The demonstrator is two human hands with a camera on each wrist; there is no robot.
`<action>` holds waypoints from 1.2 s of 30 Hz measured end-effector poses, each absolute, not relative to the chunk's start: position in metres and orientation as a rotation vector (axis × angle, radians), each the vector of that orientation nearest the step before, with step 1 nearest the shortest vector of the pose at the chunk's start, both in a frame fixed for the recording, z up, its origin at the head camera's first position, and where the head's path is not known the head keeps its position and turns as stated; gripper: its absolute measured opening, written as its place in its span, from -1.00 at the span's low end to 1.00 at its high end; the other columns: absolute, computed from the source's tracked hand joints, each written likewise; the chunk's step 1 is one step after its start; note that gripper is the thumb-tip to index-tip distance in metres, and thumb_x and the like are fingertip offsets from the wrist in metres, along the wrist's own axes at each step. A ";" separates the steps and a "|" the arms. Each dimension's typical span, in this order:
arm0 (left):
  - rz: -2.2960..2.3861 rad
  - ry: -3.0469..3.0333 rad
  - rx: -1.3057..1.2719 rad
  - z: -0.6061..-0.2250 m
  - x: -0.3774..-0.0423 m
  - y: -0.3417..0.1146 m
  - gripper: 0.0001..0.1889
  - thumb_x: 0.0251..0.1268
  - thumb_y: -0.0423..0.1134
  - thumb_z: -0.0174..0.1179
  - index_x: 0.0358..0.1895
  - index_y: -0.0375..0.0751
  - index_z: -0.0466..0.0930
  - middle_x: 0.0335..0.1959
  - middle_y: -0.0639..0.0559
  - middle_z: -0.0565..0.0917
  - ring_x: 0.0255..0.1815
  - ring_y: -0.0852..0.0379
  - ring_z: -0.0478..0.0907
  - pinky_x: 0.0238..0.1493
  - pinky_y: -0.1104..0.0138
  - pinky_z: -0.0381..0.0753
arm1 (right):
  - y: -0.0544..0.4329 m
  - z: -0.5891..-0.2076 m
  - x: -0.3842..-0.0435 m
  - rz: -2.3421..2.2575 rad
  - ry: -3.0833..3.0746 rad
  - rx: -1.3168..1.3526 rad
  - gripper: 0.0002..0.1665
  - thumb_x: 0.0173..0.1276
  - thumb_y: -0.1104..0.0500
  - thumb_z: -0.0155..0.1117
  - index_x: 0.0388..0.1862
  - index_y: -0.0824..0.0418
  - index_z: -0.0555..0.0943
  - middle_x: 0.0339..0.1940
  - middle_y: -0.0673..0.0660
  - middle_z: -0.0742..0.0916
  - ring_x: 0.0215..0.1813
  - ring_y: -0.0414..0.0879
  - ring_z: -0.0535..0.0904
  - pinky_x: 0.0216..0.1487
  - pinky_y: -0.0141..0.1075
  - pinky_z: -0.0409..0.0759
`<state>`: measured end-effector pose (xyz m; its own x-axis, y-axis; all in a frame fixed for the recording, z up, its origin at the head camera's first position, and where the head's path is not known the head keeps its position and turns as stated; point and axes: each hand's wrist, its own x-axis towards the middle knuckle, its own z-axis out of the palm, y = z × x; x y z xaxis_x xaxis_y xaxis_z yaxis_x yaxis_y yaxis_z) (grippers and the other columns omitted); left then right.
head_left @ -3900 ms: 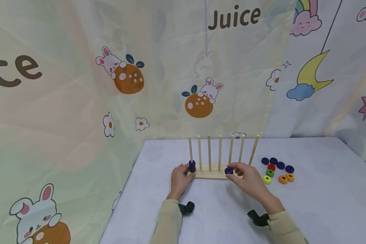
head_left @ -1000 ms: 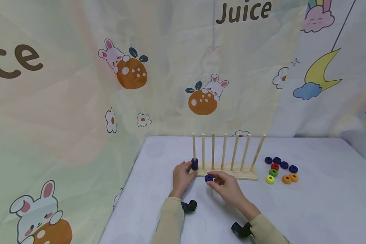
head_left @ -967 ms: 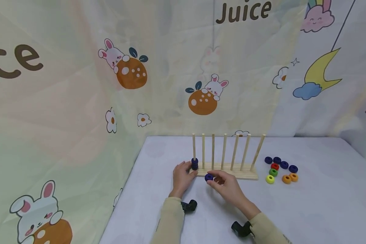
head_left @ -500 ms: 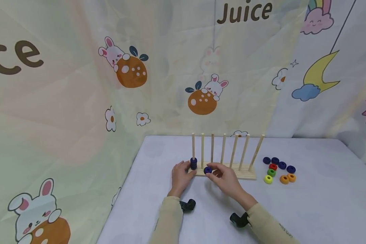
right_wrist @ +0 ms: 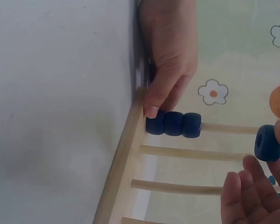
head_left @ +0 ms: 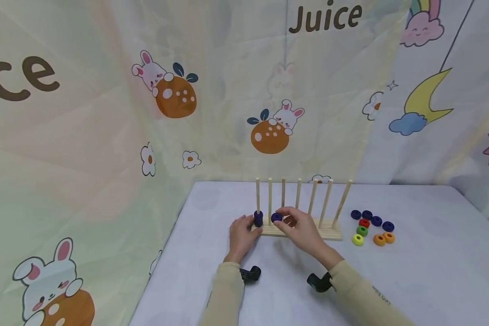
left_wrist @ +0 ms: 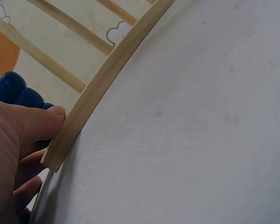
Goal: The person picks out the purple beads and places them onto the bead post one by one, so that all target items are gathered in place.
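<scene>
Beige sleeve [head_left: 225,294] at far left: it leads to the left hand [head_left: 241,239], which is closed on the left end of the wooden rack [head_left: 330,233], thumb against the front edge and the other fingers curled behind the end. The rack stands upright on the white table [head_left: 428,267] and carries seven pegs in a row. Leftmost peg [head_left: 258,192]: fitted with a stack of three blue beads [head_left: 258,219], seated at the base, just beside the left thumb. Next to the right, a single blue bead [head_left: 276,218] is held raised above the base, apart from the stack; in the head view it appears between the second and third pegs. The right hand [head_left: 299,230] pinches this bead between thumb and forefinger; its remaining fingers are bent loosely and free of the bead. Right of the rack, loose on the table: four dark blue beads [head_left: 376,221], one green bead [head_left: 361,231], one yellow bead [head_left: 357,240], one red bead [head_left: 364,223] and two orange beads [head_left: 379,240].
</scene>
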<state>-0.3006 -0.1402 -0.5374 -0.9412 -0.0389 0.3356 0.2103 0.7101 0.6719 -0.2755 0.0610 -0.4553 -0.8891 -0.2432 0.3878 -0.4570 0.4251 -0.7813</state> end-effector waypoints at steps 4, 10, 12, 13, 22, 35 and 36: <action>-1.064 -2.585 -0.126 -0.538 -0.301 -0.141 -0.50 0.08 -0.16 0.42 0.09 -0.31 0.63 0.04 -0.09 0.70 0.29 -0.14 0.45 0.42 -0.06 0.17 | 0.060 -0.449 -0.281 1.420 -2.417 0.646 -0.67 0.28 0.16 0.41 0.01 0.19 0.64 -0.11 0.05 0.73 -0.32 -0.16 0.65 -0.30 -0.34 0.66; -1.087 -2.610 -0.101 -0.538 -0.300 -0.141 -0.49 0.11 -0.14 0.41 0.13 -0.29 0.62 0.07 -0.08 0.69 0.32 -0.12 0.42 0.45 -0.03 0.12 | 0.058 -0.439 -0.284 1.421 -2.373 0.703 -0.64 0.29 0.18 0.39 0.05 0.22 0.62 -0.10 0.08 0.72 -0.32 -0.12 0.66 -0.33 -0.32 0.67; -1.096 -2.611 -0.103 -0.539 -0.300 -0.141 -0.49 0.12 -0.14 0.40 0.13 -0.29 0.61 0.07 -0.08 0.69 0.33 -0.12 0.41 0.46 -0.03 0.11 | 0.057 -0.435 -0.285 1.435 -2.371 0.701 -0.64 0.30 0.18 0.38 0.06 0.22 0.62 -0.11 0.08 0.72 -0.33 -0.12 0.66 -0.36 -0.34 0.66; -1.101 -2.610 -0.105 -0.539 -0.300 -0.141 -0.49 0.12 -0.14 0.40 0.13 -0.29 0.61 0.07 -0.09 0.69 0.33 -0.13 0.41 0.46 -0.03 0.11 | 0.056 -0.433 -0.285 1.434 -2.370 0.700 -0.64 0.30 0.18 0.38 0.06 0.21 0.62 -0.12 0.08 0.73 -0.33 -0.12 0.65 -0.37 -0.34 0.66; -1.103 -2.589 -0.107 -0.541 -0.301 -0.144 -0.51 0.12 -0.15 0.41 0.12 -0.25 0.63 0.02 -0.09 0.71 0.31 -0.12 0.43 0.45 -0.03 0.13 | 0.047 -0.418 -0.293 1.413 -2.344 0.722 -0.65 0.32 0.15 0.36 0.07 0.19 0.63 -0.14 0.05 0.73 -0.37 -0.17 0.63 -0.40 -0.35 0.63; -1.106 -2.546 -0.136 -0.543 -0.302 -0.141 -0.53 0.08 -0.18 0.43 0.09 -0.23 0.65 -0.01 -0.08 0.73 0.29 -0.13 0.46 0.42 -0.07 0.16 | 0.041 -0.399 -0.296 1.442 -2.292 0.735 -0.62 0.30 0.17 0.38 0.09 0.21 0.64 -0.10 0.08 0.75 -0.39 -0.17 0.64 -0.41 -0.36 0.62; -1.106 -2.547 -0.134 -0.543 -0.302 -0.141 -0.53 0.08 -0.18 0.43 0.09 -0.23 0.65 -0.01 -0.07 0.73 0.29 -0.12 0.46 0.42 -0.06 0.17 | 0.041 -0.398 -0.296 1.447 -2.287 0.735 -0.61 0.30 0.17 0.38 0.10 0.20 0.64 -0.10 0.08 0.75 -0.39 -0.17 0.64 -0.41 -0.36 0.62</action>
